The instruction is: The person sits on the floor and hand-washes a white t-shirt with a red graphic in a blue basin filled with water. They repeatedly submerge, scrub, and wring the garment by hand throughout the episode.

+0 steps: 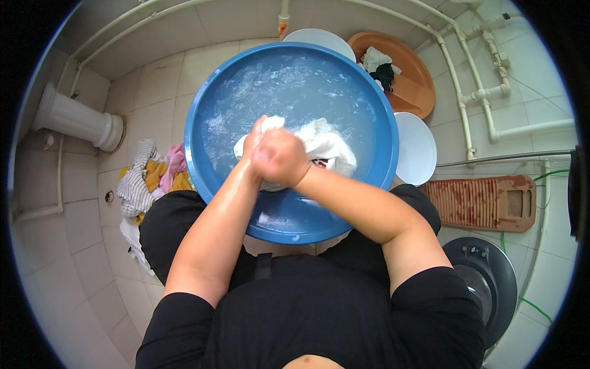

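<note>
Over a large blue basin of cloudy, sudsy water, my two hands press together around a wet white garment. My left hand is closed on the cloth, partly hidden behind the other hand. Crossing in front of it, my right hand is curled into a fist and somewhat blurred; its fingers grip the same cloth. A bunch of the fabric sticks up above the fists, and the rest spreads to the right at the water, showing a dark reddish patch.
On the floor to the left lies a heap of clothes, striped, mustard, pink and white. Behind the basin stands an orange-brown tub with cloths in it. White basins, a brown washboard, a dark round basin and wall pipes are at the right.
</note>
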The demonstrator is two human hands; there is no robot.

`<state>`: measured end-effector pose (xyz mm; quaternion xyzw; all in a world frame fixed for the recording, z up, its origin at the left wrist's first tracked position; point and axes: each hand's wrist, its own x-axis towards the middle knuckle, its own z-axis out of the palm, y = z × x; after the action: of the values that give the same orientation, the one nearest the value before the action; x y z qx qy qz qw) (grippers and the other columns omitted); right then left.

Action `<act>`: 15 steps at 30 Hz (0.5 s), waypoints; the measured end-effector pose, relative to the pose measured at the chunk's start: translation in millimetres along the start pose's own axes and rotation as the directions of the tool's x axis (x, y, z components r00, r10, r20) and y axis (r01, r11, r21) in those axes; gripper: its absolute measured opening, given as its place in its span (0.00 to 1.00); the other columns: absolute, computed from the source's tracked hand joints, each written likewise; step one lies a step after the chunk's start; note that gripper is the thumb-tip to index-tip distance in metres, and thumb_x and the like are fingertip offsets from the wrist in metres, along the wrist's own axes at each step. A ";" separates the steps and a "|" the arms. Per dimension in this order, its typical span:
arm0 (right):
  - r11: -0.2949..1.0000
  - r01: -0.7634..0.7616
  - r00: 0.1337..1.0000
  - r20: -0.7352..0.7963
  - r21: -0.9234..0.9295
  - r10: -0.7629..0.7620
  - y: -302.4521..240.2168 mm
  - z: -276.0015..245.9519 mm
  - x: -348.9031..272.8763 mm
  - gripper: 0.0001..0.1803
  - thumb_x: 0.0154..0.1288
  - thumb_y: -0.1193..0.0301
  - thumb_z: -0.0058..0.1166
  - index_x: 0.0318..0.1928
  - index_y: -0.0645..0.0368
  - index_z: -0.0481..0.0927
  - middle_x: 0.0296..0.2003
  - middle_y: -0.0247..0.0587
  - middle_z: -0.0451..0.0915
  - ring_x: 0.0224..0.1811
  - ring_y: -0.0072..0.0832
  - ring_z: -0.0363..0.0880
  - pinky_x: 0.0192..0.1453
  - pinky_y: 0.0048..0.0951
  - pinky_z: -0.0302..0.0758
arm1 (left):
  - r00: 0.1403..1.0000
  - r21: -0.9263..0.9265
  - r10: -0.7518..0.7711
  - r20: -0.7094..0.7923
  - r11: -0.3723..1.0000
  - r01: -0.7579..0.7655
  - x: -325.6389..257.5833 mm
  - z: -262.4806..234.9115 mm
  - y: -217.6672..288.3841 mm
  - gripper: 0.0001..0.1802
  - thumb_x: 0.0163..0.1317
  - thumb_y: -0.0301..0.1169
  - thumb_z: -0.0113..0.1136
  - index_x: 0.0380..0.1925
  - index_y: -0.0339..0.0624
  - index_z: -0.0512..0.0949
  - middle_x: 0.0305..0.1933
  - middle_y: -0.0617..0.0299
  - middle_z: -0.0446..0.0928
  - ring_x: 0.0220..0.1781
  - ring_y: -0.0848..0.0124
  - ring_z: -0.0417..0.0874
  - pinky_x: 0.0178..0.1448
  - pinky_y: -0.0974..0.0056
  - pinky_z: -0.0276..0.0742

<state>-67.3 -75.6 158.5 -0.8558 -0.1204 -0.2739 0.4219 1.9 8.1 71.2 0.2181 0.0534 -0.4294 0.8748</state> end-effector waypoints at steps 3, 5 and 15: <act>0.995 0.097 0.994 0.050 -0.001 -0.097 1.5 0.5 2.6 0.09 0.46 0.67 0.55 0.17 0.55 0.73 0.20 0.41 0.72 0.24 0.38 0.72 0.27 0.34 0.70 | 0.987 -0.100 -0.095 0.128 0.989 0.108 0.0 -13.5 3.9 0.19 0.65 0.47 0.38 0.22 0.51 0.70 0.25 0.63 0.73 0.29 0.70 0.73 0.34 0.62 0.71; 0.995 -0.041 0.999 -0.002 -0.092 0.041 44.8 -2.2 0.7 0.11 0.47 0.63 0.56 0.16 0.54 0.74 0.23 0.38 0.75 0.26 0.36 0.75 0.29 0.35 0.71 | 0.809 0.246 0.059 -0.585 0.963 0.107 -15.5 66.9 -4.3 0.25 0.62 0.53 0.41 0.37 0.43 0.74 0.35 0.59 0.76 0.38 0.65 0.76 0.45 0.58 0.71; 0.622 -0.619 0.486 0.388 -0.481 0.783 150.7 -58.0 -15.5 0.37 0.48 0.41 0.55 0.39 0.69 0.76 0.42 0.59 0.75 0.46 0.44 0.74 0.48 0.35 0.69 | 0.871 -0.090 0.227 -0.436 0.952 -0.293 18.6 -44.6 4.5 0.22 0.62 0.29 0.44 0.56 0.37 0.58 0.59 0.50 0.62 0.58 0.56 0.67 0.59 0.50 0.65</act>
<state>-35.5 -213.6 79.4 -0.9173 0.1637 0.1772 0.3170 21.2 16.1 27.4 0.2429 0.2437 -0.2451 0.9064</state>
